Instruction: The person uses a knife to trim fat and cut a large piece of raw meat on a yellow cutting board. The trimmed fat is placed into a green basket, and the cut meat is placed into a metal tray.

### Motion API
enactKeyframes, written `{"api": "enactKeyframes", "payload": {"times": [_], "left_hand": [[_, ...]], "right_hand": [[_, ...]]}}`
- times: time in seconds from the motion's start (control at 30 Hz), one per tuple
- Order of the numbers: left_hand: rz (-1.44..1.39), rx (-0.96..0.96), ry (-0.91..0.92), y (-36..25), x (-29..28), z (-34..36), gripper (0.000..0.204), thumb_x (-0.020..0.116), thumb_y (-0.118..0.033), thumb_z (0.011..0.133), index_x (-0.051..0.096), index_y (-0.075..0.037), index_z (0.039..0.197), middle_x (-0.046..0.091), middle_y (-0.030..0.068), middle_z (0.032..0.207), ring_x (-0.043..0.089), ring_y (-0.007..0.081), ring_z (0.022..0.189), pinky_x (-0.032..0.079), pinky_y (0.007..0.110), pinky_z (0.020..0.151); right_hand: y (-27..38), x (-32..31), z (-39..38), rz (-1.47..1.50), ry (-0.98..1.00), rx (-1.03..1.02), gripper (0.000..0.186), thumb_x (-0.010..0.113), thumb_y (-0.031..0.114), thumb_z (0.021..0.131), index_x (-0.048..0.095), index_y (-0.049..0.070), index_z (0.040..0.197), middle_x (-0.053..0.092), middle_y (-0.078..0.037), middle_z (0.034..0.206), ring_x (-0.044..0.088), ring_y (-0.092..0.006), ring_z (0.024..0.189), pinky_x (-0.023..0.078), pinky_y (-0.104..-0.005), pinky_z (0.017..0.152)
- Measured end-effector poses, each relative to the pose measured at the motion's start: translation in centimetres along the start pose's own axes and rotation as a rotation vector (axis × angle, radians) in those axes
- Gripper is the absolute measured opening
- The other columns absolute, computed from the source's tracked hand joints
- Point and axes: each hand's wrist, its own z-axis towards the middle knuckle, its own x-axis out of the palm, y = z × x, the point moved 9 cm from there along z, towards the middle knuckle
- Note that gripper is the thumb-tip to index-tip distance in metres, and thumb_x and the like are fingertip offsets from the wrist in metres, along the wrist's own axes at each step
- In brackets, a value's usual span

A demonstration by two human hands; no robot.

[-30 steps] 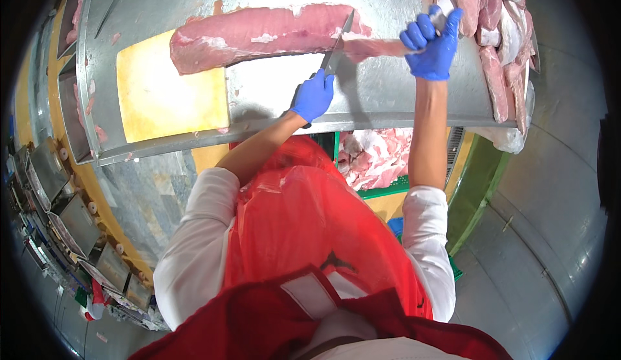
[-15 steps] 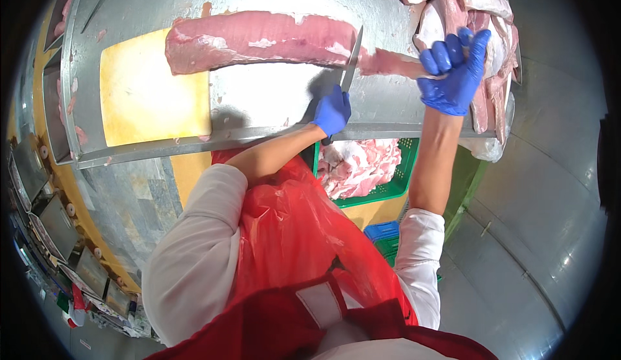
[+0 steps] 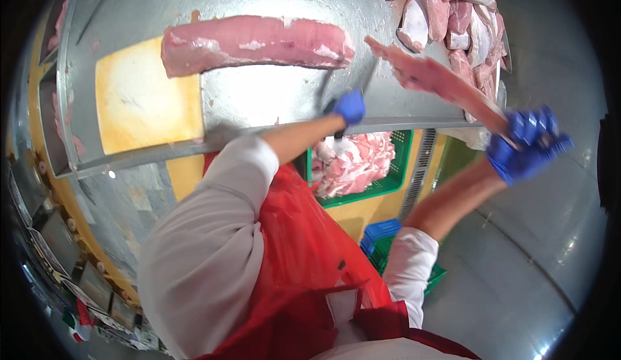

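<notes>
A long pink pork loin [image 3: 259,44] lies across the steel table, its left end resting on a yellowed white cutting board [image 3: 149,98]. My left hand [image 3: 350,106], in a blue glove, is closed round a knife whose blade is smeared by motion and whose dark handle [image 3: 339,132] shows below the fist. In my right hand [image 3: 525,143], also gloved in blue, one end of a long strip of meat [image 3: 440,78] is gripped. The strip stretches up and left over the table, apart from the loin, with its free end near the loin's right end.
Several trimmed meat pieces [image 3: 453,20] are heaped at the table's far right. A green crate [image 3: 402,166] of pale trimmings stands below the near edge. Blue and green crates [image 3: 380,230] sit lower down. A metal rim [image 3: 259,132] runs along the steel table's front.
My right hand has swung right and nearer, pulling the meat strip away from the loin. My left hand has moved slightly right with the knife, whose blade has left the loin's end.
</notes>
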Motion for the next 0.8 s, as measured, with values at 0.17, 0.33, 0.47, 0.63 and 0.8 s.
{"api": "enactKeyframes", "payload": {"times": [0.17,0.33,0.47,0.63,0.8], "left_hand": [[-0.18,-0.039,0.459,-2.5,-10.1,-9.6,0.031,0.046,-0.025,0.098,0.058,0.003,0.107,0.067,0.0273,0.081,0.067,0.0451,0.073,0.053,0.054,0.068],[-0.245,-0.373,0.263,6.3,-24.1,-14.2,0.034,0.047,-0.031,0.103,0.058,0.0,0.112,0.069,0.02,0.078,0.069,0.0371,0.069,0.052,0.044,0.065],[-0.193,-0.433,0.157,9.6,-29.2,-15.9,0.032,0.048,-0.031,0.102,0.056,-0.001,0.103,0.066,0.0214,0.074,0.067,0.0381,0.068,0.05,0.048,0.062],[-0.379,-0.451,0.058,9.7,-26.0,-9.9,0.034,0.048,-0.032,0.102,0.057,0.001,0.099,0.066,0.0223,0.078,0.065,0.0384,0.068,0.049,0.045,0.062],[-0.197,-0.291,-0.082,11.6,-19.8,-3.3,0.035,0.046,-0.031,0.102,0.059,0.001,0.103,0.066,0.0286,0.085,0.065,0.0464,0.08,0.049,0.055,0.07]], "right_hand": [[13.9,1.0,-12.6,-0.287,-0.058,-0.436,0.037,0.074,0.039,0.087,0.047,0.016,0.074,0.033,0.008,0.06,0.032,-0.0055,0.05,0.025,-0.0245,0.051],[12.8,0.4,-28.7,-0.89,-0.383,-1.047,0.029,0.065,0.031,0.092,0.054,0.01,0.076,0.045,0.003,0.063,0.043,-0.01,0.055,0.034,-0.025,0.053],[-7.8,-18.4,-37.9,-1.223,-1.049,-0.396,0.035,0.073,0.03,0.089,0.062,0.002,0.108,0.061,-0.009,0.103,0.056,-0.0193,0.097,0.045,-0.0349,0.088],[-26.1,-25.4,-38.6,-1.651,-0.655,0.273,0.035,0.072,0.018,0.09,0.067,-0.001,0.119,0.066,-0.016,0.122,0.063,-0.027,0.11,0.048,-0.0384,0.1],[-27.5,-17.9,-16.4,-1.361,-0.391,-0.087,0.042,0.069,0.009,0.087,0.062,-0.002,0.127,0.06,-0.019,0.134,0.062,-0.03,0.119,0.049,-0.0377,0.101]]}}
